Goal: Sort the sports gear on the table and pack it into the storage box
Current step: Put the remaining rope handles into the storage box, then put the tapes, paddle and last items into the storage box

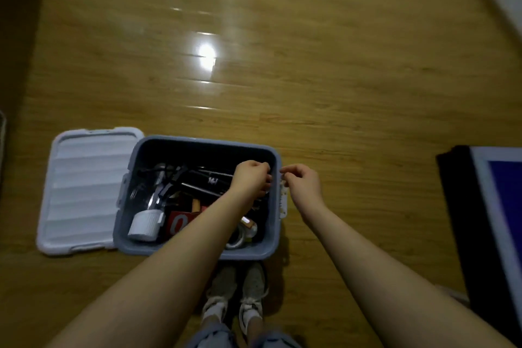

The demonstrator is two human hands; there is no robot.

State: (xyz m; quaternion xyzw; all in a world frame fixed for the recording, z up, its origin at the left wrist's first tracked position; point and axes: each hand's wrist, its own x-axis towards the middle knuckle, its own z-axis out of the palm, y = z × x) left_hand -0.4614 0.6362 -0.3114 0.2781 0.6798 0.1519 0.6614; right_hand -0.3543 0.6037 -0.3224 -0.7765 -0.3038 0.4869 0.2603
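Observation:
A grey-blue storage box [197, 141] stands open on the wooden floor. Inside lie a clear bottle with a white cap [144, 224], black cords and straps [169, 178], a black bar with white print [203, 178], a red piece with a white digit [178, 222] and a roll of tape [240, 236]. My left hand [251, 178] reaches inside the box, its fingers curled at the right wall's rim. My right hand [300, 182] is outside that wall, its fingertips pinching the same rim above the white latch [283, 200].
The box's white ribbed lid [84, 192] lies flat on the floor, touching the box's left side. My two shoes [237, 291] stand just in front of the box. A dark-framed panel [485, 220] leans at the right edge. Dark furniture fills the far left.

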